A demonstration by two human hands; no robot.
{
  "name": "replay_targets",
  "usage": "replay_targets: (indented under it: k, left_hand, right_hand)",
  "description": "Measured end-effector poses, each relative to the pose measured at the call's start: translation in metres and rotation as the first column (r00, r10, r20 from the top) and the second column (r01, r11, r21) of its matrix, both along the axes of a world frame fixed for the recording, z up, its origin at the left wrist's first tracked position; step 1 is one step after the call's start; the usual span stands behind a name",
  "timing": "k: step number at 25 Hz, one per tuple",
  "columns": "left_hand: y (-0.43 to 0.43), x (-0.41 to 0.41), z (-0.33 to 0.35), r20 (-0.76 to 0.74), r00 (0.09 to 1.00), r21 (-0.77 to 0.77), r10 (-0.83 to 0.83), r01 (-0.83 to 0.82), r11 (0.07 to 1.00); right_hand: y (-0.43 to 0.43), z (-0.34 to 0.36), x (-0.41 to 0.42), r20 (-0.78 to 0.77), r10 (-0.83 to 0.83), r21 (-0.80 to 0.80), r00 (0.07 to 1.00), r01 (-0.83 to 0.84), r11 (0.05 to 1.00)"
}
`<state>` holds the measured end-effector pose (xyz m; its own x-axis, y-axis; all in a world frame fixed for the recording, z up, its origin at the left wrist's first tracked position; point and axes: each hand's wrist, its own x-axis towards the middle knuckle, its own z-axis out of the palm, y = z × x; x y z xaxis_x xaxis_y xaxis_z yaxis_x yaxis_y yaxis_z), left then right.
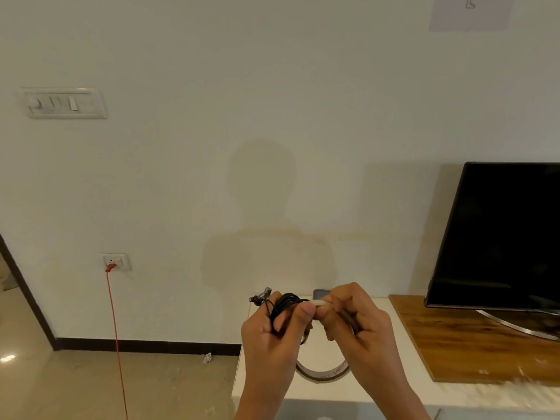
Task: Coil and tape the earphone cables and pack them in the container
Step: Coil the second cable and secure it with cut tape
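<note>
My left hand [272, 331] grips a coil of black earphone cable [286, 304], wound round its fingers, with the earbud ends [260, 296] sticking out to the upper left. Its thumb presses against the coil. My right hand [354, 319] holds a roll of clear tape [322, 372], which hangs below both hands, and its fingertips pinch the tape's free end right beside the coil. Both hands are raised above a white cabinet top [378, 386]. A grey container edge [321, 293] peeks out behind my right hand; most of it is hidden.
A black TV [500, 234] stands on a wooden board [472, 344] at the right. A red cable [116, 344] hangs from a wall socket [115, 261] down to the floor on the left. The wall rises close behind the cabinet.
</note>
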<state>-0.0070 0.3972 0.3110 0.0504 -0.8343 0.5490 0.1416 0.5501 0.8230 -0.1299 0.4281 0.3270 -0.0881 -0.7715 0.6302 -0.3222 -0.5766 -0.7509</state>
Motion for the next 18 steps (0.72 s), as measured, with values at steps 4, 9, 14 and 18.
replay_targets:
  k: [4,9,14,18]
  left_hand:
    - [0.001,-0.001,0.002,0.008,1.0,-0.024,-0.011,0.011,1.0]
    - [0.004,-0.005,-0.002,-0.057,0.997,0.007,0.053,-0.052,0.999]
    - [0.007,-0.009,-0.005,-0.12,0.991,0.046,0.066,-0.061,0.997]
    - [0.008,-0.008,-0.003,-0.106,0.993,0.034,0.042,-0.039,0.999]
  right_hand:
    - [0.004,0.006,0.0,0.007,0.002,0.017,1.0,-0.002,1.0]
    - [0.006,0.008,0.008,0.079,-0.092,0.021,0.993,0.091,0.996]
    - [0.008,0.001,0.017,0.209,-0.142,0.026,0.968,0.139,0.99]
    - [0.007,0.0,0.017,0.213,-0.147,0.015,0.966,0.147,0.989]
